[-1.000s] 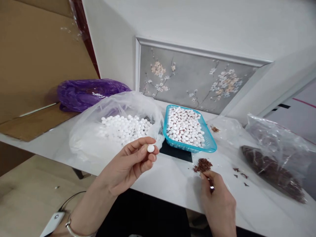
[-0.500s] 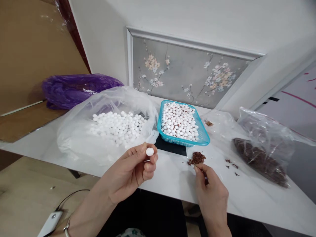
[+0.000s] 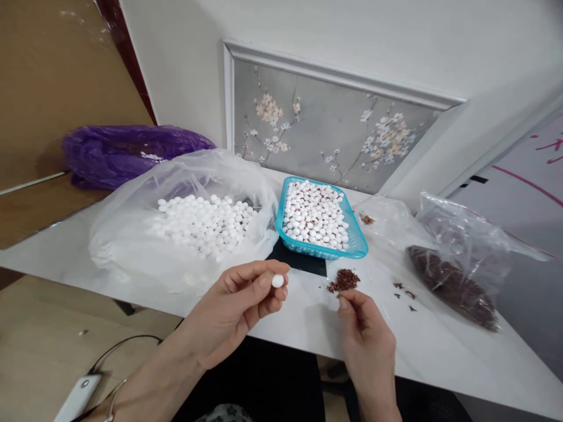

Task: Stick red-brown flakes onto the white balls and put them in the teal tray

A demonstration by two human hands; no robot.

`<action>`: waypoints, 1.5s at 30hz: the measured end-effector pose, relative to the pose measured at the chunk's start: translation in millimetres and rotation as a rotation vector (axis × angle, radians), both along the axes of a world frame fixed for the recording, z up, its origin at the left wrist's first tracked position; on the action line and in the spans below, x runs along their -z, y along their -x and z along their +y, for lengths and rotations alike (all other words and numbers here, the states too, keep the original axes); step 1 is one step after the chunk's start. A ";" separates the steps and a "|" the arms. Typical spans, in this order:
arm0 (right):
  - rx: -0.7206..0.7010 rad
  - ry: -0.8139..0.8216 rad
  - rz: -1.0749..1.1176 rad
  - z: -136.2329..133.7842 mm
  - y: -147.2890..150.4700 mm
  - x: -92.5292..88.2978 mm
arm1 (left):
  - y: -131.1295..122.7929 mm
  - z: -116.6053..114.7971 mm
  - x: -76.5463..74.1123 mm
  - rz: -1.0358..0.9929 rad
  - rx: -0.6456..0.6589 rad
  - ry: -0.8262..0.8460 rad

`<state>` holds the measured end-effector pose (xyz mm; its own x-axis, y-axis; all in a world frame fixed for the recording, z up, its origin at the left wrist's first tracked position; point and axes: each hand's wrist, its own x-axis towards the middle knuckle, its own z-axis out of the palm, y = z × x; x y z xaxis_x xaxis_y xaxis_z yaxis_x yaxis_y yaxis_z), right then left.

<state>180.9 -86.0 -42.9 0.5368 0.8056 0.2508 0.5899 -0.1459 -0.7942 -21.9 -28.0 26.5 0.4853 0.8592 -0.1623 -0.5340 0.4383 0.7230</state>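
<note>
My left hand (image 3: 246,305) is closed, pinching a small white oval ball (image 3: 277,281) between thumb and fingers above the table's front edge. My right hand (image 3: 369,343) is closed too, its thumb and forefinger pressed together at the near side of a small heap of reddish-brown bits (image 3: 345,280); what is between those fingertips is too small to make out. Behind the hands stands a blue plastic basket (image 3: 358,249), full of similar white balls with brown specks among them. Left of it, an open translucent bag (image 3: 127,234) holds many plain white balls (image 3: 206,225).
A clear bag of dark brown material (image 3: 453,287) lies at the right, with several loose brown pieces (image 3: 398,286) beside it. A purple bag (image 3: 101,158) sits at the back left. A black flat piece (image 3: 303,262) lies partly under the basket. A framed flower panel (image 3: 316,117) backs the table.
My left hand has moved slightly right and turned, still holding the ball. The right hand stays at the brown heap, its fingers a little more curled. The whole view has shifted slightly.
</note>
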 end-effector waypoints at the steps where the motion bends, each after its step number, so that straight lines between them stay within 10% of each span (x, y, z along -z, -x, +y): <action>1: -0.030 -0.017 0.084 -2.1 6.9 -4.8 | -0.4 -0.2 0.2 -0.001 0.005 -0.005; 10: -0.370 -0.319 0.390 -5.9 66.4 -58.4 | -5.4 -2.3 7.9 0.003 0.043 0.000; 45: -0.458 -0.355 0.296 7.0 75.0 -46.8 | -8.5 -7.6 25.1 -0.006 -0.057 0.053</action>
